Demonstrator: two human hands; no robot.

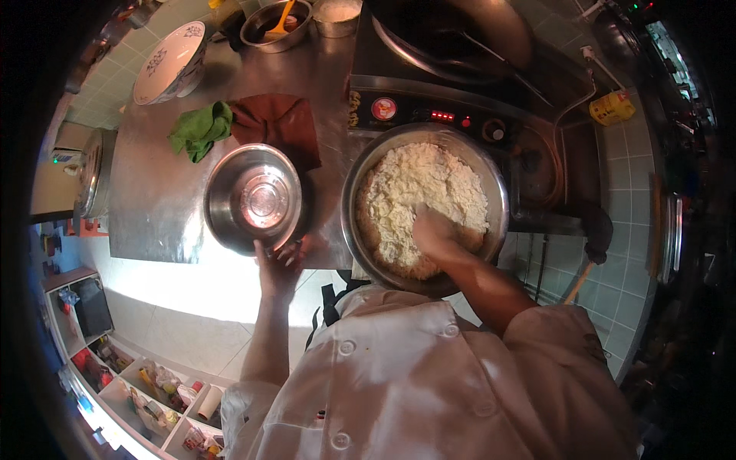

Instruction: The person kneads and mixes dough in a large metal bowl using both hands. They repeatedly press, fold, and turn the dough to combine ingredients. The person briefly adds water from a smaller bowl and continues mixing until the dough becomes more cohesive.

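In front of me on the right is a large steel basin (352, 230) with a crumbly, pale flour mixture (402, 178) in it. My right hand (434, 230) is pushed into this mixture near the middle; its fingertips are buried, so their grip is hidden. A smaller steel bowl (230, 198), with nothing visible inside, sits to the left near the counter's front edge. At its near side my left hand (279, 267) holds it, thumb at the rim and fingers against the outer wall.
Behind the bowl lie a green cloth (201, 129) and a brown-red cloth (279, 123) on the steel counter (149, 172). A patterned bowl (172, 63) stands far left. A wok (443, 34) and a control panel (425, 112) are beyond the basin. Shelves (144, 397) stand lower left.
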